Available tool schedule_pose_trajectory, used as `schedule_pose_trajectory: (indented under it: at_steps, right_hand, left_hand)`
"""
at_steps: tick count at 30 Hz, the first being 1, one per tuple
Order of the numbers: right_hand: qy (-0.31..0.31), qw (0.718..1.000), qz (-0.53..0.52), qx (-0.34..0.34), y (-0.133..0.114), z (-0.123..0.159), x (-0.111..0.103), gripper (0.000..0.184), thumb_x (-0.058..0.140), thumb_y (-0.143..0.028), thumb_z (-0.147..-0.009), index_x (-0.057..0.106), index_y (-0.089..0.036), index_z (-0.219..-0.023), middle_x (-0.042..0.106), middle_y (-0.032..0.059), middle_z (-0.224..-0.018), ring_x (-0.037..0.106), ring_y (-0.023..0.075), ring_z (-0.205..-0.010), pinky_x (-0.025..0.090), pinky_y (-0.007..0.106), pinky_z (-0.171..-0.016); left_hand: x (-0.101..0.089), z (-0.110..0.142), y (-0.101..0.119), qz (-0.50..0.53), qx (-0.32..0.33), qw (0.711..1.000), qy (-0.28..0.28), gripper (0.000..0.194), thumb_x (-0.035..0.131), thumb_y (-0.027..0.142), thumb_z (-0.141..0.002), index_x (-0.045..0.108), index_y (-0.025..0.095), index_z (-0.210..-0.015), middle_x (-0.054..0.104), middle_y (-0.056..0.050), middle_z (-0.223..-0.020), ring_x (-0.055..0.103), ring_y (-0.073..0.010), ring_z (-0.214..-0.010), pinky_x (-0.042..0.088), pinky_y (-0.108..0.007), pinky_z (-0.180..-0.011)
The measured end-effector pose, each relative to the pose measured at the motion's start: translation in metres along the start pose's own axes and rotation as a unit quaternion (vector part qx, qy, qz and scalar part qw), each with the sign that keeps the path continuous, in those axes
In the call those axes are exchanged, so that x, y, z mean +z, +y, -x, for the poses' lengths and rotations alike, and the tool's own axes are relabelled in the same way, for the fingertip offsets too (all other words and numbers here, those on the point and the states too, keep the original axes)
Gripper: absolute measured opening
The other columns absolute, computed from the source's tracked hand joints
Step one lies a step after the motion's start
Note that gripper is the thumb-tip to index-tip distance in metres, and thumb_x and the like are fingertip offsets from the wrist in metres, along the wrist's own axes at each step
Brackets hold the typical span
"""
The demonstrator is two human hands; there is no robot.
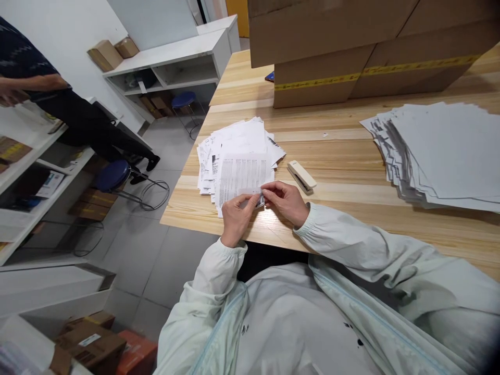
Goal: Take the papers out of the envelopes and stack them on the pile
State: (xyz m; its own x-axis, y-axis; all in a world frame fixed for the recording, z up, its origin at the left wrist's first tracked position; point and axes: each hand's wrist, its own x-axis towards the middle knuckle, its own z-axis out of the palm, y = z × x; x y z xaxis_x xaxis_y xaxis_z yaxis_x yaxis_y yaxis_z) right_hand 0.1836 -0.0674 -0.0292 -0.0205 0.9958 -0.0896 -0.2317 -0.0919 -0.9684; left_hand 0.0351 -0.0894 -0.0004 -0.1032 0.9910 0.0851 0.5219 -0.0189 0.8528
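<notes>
My left hand (pixel 238 216) and my right hand (pixel 286 200) meet at the near edge of a printed sheet of paper (pixel 244 174). Thumb and fingers of each are closed in a pinch on a small piece of paper (pixel 252 194) at that edge; its exact folds are partly hidden by my fingers. Under the sheet lies an uneven pile of printed papers (pixel 242 136). A cream stapler (pixel 301 176) rests on the wooden table (pixel 324 151), just beyond my right hand and touching neither hand.
A thick stack of white paper (pixel 457 151) lies at the right. Large cardboard boxes (pixel 320 78) stand along the table's far side. Left of the table edge are a blue stool (pixel 112 175), shelves (pixel 183 65) and another person (pixel 86 120) standing.
</notes>
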Motion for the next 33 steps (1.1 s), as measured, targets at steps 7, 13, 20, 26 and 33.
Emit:
schedule_pose_trajectory:
  at_steps: [7,13,20,26,33]
  right_hand:
    - [-0.003,1.0,0.018,-0.019,0.0,0.0,-0.001,0.036,0.076,-0.046,-0.072,0.071,-0.014,-0.087,0.062,-0.0002,-0.064,0.057,0.0108,-0.057,0.053,0.025,-0.054]
    - [-0.01,0.999,0.042,-0.03,-0.001,0.0,-0.002,0.037,0.073,-0.049,-0.075,0.071,-0.014,-0.088,0.062,0.0006,-0.065,0.057,0.0119,-0.059,0.054,0.026,-0.054]
    - [-0.021,0.997,0.067,-0.03,-0.001,0.0,-0.003,0.034,0.071,-0.049,-0.078,0.071,-0.016,-0.087,0.063,0.0011,-0.067,0.057,0.013,-0.059,0.051,0.027,-0.053]
    - [-0.031,0.995,0.09,-0.023,0.0,-0.001,-0.005,0.033,0.073,-0.047,-0.077,0.071,-0.015,-0.084,0.064,0.0009,-0.066,0.056,0.0119,-0.057,0.047,0.026,-0.053]
    - [-0.04,0.995,0.092,-0.014,-0.005,-0.001,-0.006,0.032,0.073,-0.046,-0.075,0.07,-0.014,-0.081,0.063,0.0003,-0.063,0.053,0.0104,-0.05,0.042,0.025,-0.048]
  left_hand:
    - [-0.001,-0.001,-0.004,-0.018,0.015,1.0,-0.005,0.026,0.062,0.036,-0.09,0.079,0.018,-0.082,0.076,0.002,-0.075,0.067,-0.014,-0.075,0.045,-0.022,-0.07]
    - [-0.001,-0.001,-0.011,0.016,0.008,0.999,-0.034,0.025,0.063,0.037,-0.09,0.08,0.02,-0.09,0.078,0.001,-0.086,0.07,-0.0152,-0.083,0.049,-0.023,-0.076]
    - [-0.001,0.0,-0.012,0.033,0.01,0.999,-0.035,0.023,0.066,0.037,-0.088,0.081,0.02,-0.092,0.08,0.0,-0.092,0.072,-0.0171,-0.088,0.05,-0.024,-0.08]
    - [-0.001,0.001,-0.011,0.023,0.006,0.999,-0.031,0.021,0.066,0.035,-0.088,0.081,0.021,-0.092,0.08,0.0,-0.092,0.072,-0.0182,-0.088,0.051,-0.026,-0.08]
    - [0.0,0.001,-0.012,0.03,0.011,0.999,-0.031,0.02,0.067,0.036,-0.087,0.08,0.022,-0.092,0.08,-0.002,-0.095,0.073,-0.0201,-0.092,0.052,-0.029,-0.084]
